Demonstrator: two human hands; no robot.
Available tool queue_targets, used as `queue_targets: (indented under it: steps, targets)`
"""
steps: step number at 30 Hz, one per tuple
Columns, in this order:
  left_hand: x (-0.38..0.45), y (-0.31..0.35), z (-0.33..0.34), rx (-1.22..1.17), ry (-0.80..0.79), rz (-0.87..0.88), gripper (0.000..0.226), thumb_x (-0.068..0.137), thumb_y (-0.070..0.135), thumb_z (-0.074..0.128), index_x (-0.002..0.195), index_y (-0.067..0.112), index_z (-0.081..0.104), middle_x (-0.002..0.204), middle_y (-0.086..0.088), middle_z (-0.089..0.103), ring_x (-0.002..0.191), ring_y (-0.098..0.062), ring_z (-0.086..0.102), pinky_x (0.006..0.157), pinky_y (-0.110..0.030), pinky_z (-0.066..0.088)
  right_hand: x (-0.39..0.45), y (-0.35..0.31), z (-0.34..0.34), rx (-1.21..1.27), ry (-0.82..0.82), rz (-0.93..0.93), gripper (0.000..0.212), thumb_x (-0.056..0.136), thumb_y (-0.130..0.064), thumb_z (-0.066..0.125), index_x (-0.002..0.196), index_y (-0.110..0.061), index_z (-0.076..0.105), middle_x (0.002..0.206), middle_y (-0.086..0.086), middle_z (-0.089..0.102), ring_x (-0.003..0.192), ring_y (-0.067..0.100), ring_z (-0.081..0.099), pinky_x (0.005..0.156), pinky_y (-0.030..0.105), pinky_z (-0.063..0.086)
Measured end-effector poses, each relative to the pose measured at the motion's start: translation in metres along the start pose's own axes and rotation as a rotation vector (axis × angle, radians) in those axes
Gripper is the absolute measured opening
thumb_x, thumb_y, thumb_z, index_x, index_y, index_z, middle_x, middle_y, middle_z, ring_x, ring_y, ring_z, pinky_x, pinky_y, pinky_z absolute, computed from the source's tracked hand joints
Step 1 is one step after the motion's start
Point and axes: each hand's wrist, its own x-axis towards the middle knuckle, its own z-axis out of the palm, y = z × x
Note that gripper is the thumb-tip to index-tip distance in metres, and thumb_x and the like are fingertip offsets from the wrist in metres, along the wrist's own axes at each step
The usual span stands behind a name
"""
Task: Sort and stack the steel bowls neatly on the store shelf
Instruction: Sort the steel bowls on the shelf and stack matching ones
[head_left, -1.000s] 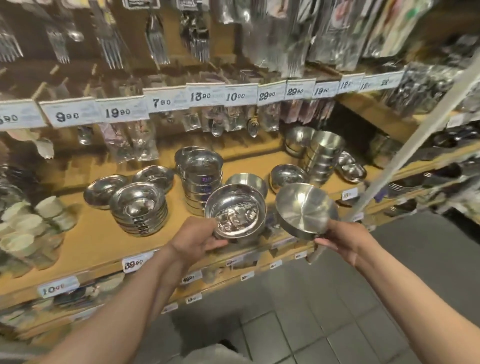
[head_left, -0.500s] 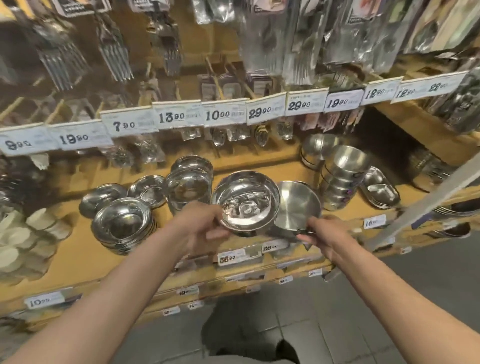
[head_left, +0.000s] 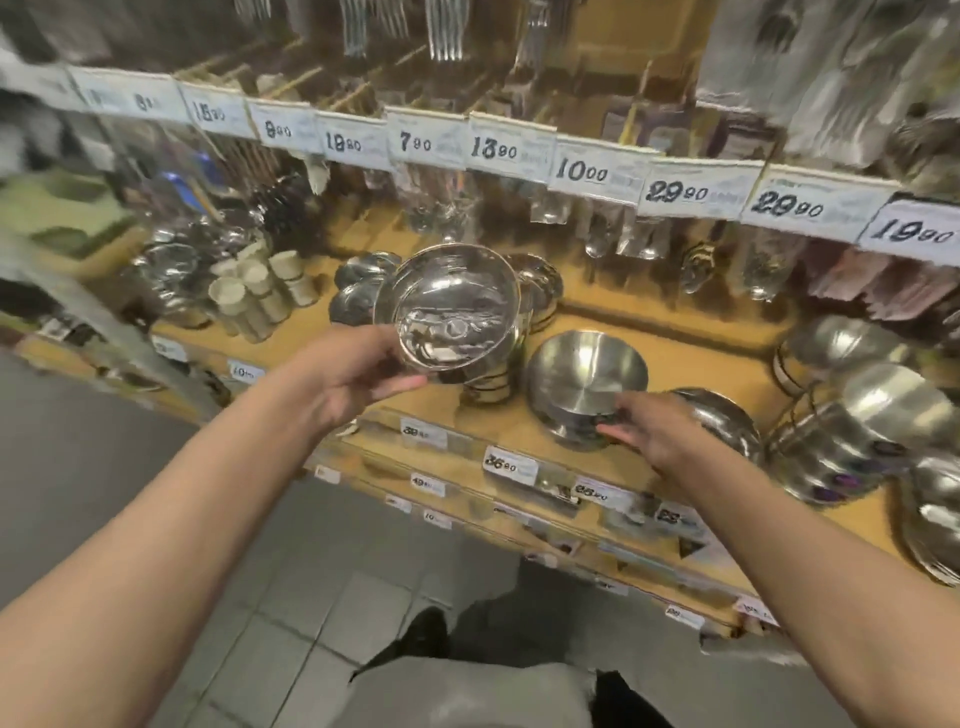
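Shiny bowl (head_left: 456, 310) gripped by left hand (head_left: 358, 382), held above shelf (head_left: 670, 358). Matte bowl (head_left: 587, 387) set on shelf, right hand (head_left: 657, 431) fingers loose at rim. Several stacks (head_left: 841, 447) formed; loose bowls left unsorted.

Upper rail price tags (head_left: 596, 170): 19.90, 7.90, 13.90, 10.00, 29.90, 29.90, 19.90. Shelf-edge tag (head_left: 508, 464): 36.90.
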Motion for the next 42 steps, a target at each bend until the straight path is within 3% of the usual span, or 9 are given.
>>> queue_targets:
  steps: [3, 8, 10, 15, 24, 28, 30, 34, 42]
  targets:
    - [-0.010, -0.011, -0.009, -0.053, 0.110, -0.004, 0.019, 0.092, -0.011, 0.049, 0.080, -0.002, 0.060, 0.054, -0.007, 0.070, 0.049, -0.015, 0.070, 0.058, -0.027, 0.061, 0.007, 0.001, 0.002, -0.051, -0.029, -0.030, 0.039, 0.092, 0.003, 0.066, 0.129, 0.010, 0.053, 0.126, 0.024, 0.061, 0.098, 0.031, 0.068, 0.058, 0.026, 0.063]
    - [-0.018, -0.025, -0.018, -0.099, 0.146, -0.037, 0.013, 0.093, -0.010, 0.050, 0.086, -0.005, 0.060, 0.058, -0.009, 0.072, 0.053, -0.017, 0.072, 0.052, -0.025, 0.061, 0.017, 0.001, 0.001, -0.140, -0.044, -0.011, 0.020, 0.092, 0.006, 0.065, 0.111, 0.007, 0.057, 0.122, 0.026, 0.061, 0.084, 0.030, 0.069, 0.053, 0.024, 0.061]
    - [-0.019, -0.027, -0.017, -0.102, 0.162, -0.038, 0.013, 0.093, -0.010, 0.050, 0.085, -0.006, 0.060, 0.057, -0.010, 0.071, 0.052, -0.017, 0.071, 0.052, -0.025, 0.061, 0.022, 0.000, 0.001, -0.155, -0.039, -0.004, 0.028, 0.092, 0.005, 0.065, 0.118, 0.010, 0.057, 0.115, 0.024, 0.062, 0.083, 0.029, 0.069, 0.054, 0.024, 0.061]
    - [-0.021, -0.030, -0.009, -0.090, 0.178, -0.043, 0.013, 0.091, -0.011, 0.051, 0.085, -0.006, 0.061, 0.059, -0.011, 0.072, 0.052, -0.018, 0.072, 0.050, -0.023, 0.060, 0.034, 0.003, -0.002, -0.219, -0.030, -0.012, 0.036, 0.091, 0.003, 0.070, 0.123, 0.013, 0.058, 0.102, 0.020, 0.065, 0.081, 0.028, 0.073, 0.078, 0.032, 0.062]
    - [-0.020, -0.030, 0.003, -0.035, 0.161, -0.047, 0.010, 0.092, -0.011, 0.050, 0.089, -0.009, 0.060, 0.063, -0.013, 0.074, 0.056, -0.020, 0.073, 0.059, -0.028, 0.062, 0.037, 0.008, -0.002, -0.557, 0.101, -0.101, 0.037, 0.092, -0.012, 0.072, 0.124, 0.005, 0.062, 0.113, 0.018, 0.068, 0.074, 0.020, 0.068, 0.063, 0.030, 0.061]
    - [-0.020, -0.029, 0.006, -0.013, 0.158, -0.046, 0.011, 0.091, -0.011, 0.051, 0.090, -0.007, 0.061, 0.067, -0.013, 0.075, 0.059, -0.020, 0.074, 0.055, -0.025, 0.061, 0.036, 0.012, -0.001, -0.471, 0.032, -0.058, 0.028, 0.091, -0.012, 0.073, 0.110, 0.006, 0.063, 0.090, 0.009, 0.067, 0.084, 0.022, 0.071, 0.087, 0.040, 0.061]
    - [-0.021, -0.029, 0.008, -0.013, 0.164, -0.040, 0.010, 0.091, -0.011, 0.052, 0.087, -0.007, 0.061, 0.062, -0.012, 0.073, 0.056, -0.019, 0.073, 0.053, -0.025, 0.061, 0.029, 0.019, 0.001, -0.330, -0.037, -0.009, 0.018, 0.092, -0.011, 0.072, 0.100, 0.002, 0.062, 0.098, 0.011, 0.067, 0.088, 0.021, 0.070, 0.079, 0.034, 0.062]
    - [-0.022, -0.031, 0.011, -0.022, 0.188, -0.029, 0.012, 0.090, -0.011, 0.055, 0.080, -0.005, 0.057, 0.048, -0.006, 0.067, 0.049, -0.018, 0.070, 0.052, -0.026, 0.061, 0.014, 0.026, 0.006, -0.205, -0.192, 0.047, 0.043, 0.096, -0.004, 0.064, 0.136, -0.002, 0.051, 0.113, 0.014, 0.066, 0.097, 0.023, 0.069, 0.061, 0.028, 0.062]
    - [-0.021, -0.035, 0.008, -0.018, 0.175, -0.028, 0.015, 0.092, -0.012, 0.052, 0.079, -0.005, 0.056, 0.046, -0.005, 0.065, 0.047, -0.017, 0.069, 0.057, -0.029, 0.061, 0.028, 0.016, -0.003, -0.263, -0.127, 0.011, 0.062, 0.089, -0.013, 0.076, 0.141, 0.007, 0.048, 0.131, 0.021, 0.062, 0.100, 0.027, 0.071, 0.088, 0.034, 0.060]
